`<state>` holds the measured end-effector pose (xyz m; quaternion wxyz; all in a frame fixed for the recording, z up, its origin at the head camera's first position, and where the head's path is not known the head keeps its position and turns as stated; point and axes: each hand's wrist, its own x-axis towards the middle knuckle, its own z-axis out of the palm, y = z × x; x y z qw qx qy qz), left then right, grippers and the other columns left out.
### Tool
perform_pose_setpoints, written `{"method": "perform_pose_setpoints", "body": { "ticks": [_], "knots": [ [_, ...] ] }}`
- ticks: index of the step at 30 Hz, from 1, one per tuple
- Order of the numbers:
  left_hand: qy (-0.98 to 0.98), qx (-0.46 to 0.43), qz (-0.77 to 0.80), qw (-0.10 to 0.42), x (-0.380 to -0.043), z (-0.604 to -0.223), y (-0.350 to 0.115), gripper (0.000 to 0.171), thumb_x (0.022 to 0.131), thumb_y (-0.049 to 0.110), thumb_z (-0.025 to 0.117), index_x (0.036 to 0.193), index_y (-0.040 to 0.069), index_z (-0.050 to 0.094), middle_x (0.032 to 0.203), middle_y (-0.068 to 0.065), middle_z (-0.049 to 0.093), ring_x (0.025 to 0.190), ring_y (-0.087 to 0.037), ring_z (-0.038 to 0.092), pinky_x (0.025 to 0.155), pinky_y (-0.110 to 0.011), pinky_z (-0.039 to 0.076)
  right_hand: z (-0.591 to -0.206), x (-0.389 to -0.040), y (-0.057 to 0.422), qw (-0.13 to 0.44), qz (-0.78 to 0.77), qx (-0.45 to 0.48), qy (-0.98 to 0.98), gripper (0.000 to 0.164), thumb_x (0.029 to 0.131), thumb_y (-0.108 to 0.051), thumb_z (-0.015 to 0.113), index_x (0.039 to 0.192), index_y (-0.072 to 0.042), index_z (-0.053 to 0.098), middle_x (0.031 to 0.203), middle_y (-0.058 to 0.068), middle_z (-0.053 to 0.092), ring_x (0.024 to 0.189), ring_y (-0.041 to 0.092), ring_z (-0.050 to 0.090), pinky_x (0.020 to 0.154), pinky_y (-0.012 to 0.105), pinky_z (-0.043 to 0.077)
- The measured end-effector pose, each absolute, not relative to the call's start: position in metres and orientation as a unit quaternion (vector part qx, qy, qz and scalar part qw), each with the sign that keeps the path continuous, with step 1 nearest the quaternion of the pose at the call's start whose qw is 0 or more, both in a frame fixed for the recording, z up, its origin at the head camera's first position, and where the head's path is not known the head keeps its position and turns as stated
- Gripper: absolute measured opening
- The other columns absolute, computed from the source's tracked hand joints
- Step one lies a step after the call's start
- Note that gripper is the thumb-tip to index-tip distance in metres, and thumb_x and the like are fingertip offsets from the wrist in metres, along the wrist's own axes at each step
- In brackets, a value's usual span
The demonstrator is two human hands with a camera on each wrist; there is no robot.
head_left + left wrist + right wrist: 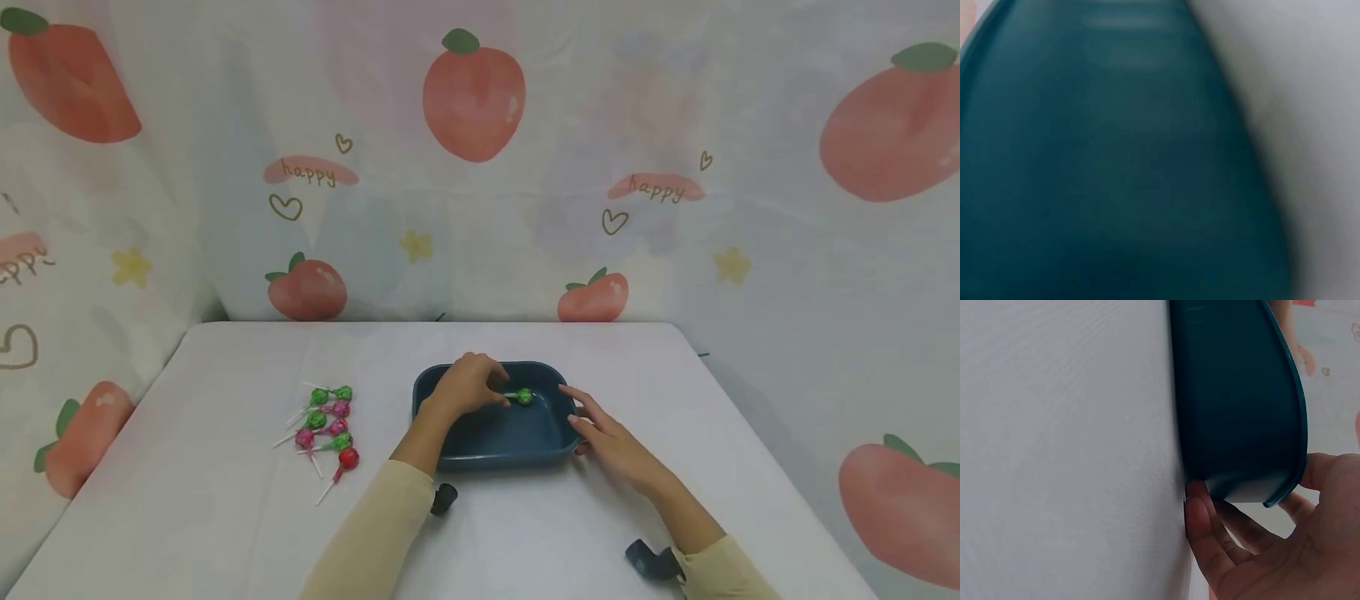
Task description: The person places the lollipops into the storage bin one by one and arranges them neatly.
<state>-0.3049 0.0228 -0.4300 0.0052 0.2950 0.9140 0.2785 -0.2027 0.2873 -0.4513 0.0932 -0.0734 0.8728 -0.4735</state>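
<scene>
A dark blue rectangular tray (502,461) with raised sides sits on the table. Over its inside, my left hand (467,387) reaches in and pinches the stick of a green-wrapped lollipop (523,396); the fingers partly cover the stick. My right hand (618,446) holds the tray's right end, with fingers at the rim and outer wall. In the right wrist view, fingertips (1198,515) touch the low part of the tray's wall (1241,412). Only the blurred tray (1122,156) fills most of the left wrist view, with no hand visible there.
Left of the tray lies a group of several lollipops (317,419) in green, pink and red wrappers, sticks mostly pointing left or toward me. A white cloth covers the table (187,500). Fruit-printed fabric (480,233) hangs behind and at the sides.
</scene>
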Motion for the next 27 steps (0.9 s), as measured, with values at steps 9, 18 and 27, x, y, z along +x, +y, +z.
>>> {"method": "perform_pose_setpoints", "body": {
  "ticks": [9,18,27],
  "knots": [
    [0.889,0.334,0.315,-0.004,-0.306,-0.426,0.002,0.036,0.084,0.021,0.089,0.114,0.007,0.078,0.105,-0.002,0.077,0.100,-0.015,0.071,0.090,-0.031,0.054,-0.451,-0.203,0.288,0.093,-0.486,-0.079,0.865,0.054,0.112,-0.032,0.047,0.163,-0.026,0.029,0.153,0.029,0.039,0.091,0.025,0.064,0.093,0.048,0.047],
    [0.854,0.361,0.373,-0.010,-0.311,-0.427,-0.026,0.033,0.085,0.018,0.088,0.114,0.006,0.078,0.107,0.001,0.076,0.099,-0.010,0.071,0.091,-0.028,0.054,-0.451,-0.206,0.290,0.091,-0.481,-0.083,0.868,0.054,0.112,-0.034,0.047,0.162,-0.027,0.030,0.153,0.029,0.038,0.091,0.025,0.065,0.091,0.046,0.049],
    [0.852,0.346,0.393,-0.019,-0.306,-0.425,-0.049,0.034,0.086,0.018,0.087,0.116,0.005,0.077,0.110,0.001,0.076,0.102,-0.012,0.070,0.092,-0.031,0.054,-0.453,-0.207,0.292,0.092,-0.464,-0.074,0.878,0.052,0.111,-0.042,0.045,0.161,-0.033,0.031,0.153,0.025,0.040,0.091,0.023,0.064,0.091,0.043,0.047]
  ]
}}
